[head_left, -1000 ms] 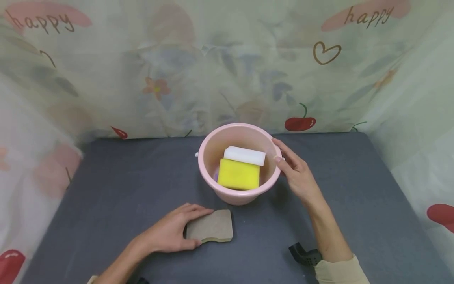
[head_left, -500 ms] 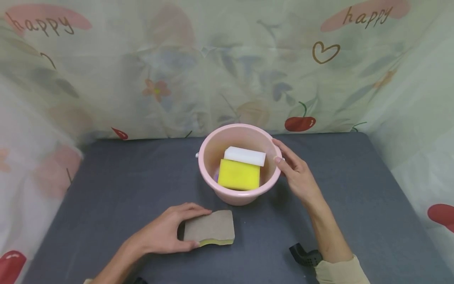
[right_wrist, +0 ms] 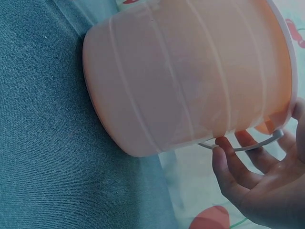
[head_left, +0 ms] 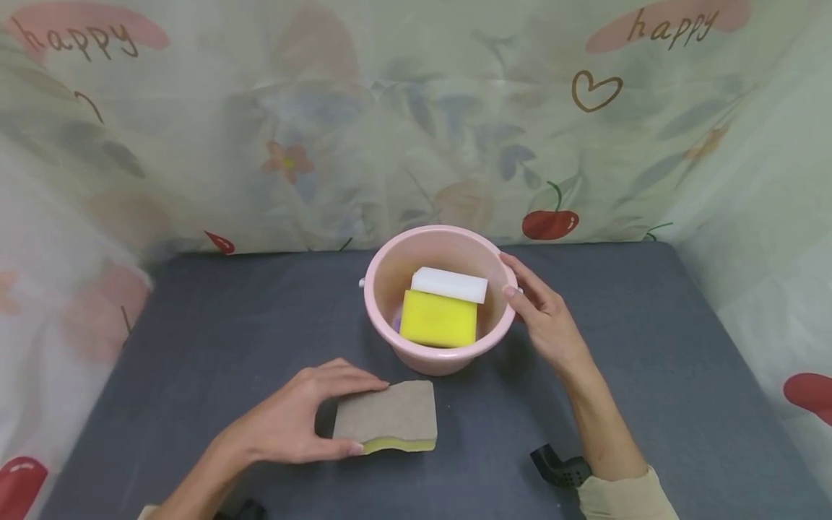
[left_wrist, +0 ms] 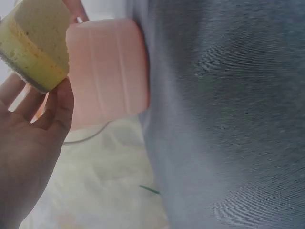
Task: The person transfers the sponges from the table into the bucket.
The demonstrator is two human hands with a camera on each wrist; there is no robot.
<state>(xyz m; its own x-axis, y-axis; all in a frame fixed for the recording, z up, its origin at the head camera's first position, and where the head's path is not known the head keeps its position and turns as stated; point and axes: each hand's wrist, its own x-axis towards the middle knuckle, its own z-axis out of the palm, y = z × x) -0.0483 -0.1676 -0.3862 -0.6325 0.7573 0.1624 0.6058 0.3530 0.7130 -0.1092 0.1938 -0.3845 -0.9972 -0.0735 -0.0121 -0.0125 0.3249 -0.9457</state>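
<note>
My left hand grips a sponge with a grey scouring face and a yellow body, thumb on the near edge and fingers on the far edge. The left wrist view shows the sponge raised off the tabletop, in front of the bucket. A pink bucket stands upright just beyond it. Inside lie a yellow sponge and a white block; a purple bit shows beneath. My right hand holds the bucket's right rim, thumb at the rim and fingers outside, near the thin handle.
The dark grey tabletop carries the bucket near its back middle. A printed curtain rises behind the table and along both sides. A black wrist mount sits by the right sleeve.
The left hand has lifted the sponge off the tabletop, tilting it and shifting it slightly. The right hand and the bucket have stayed put.
</note>
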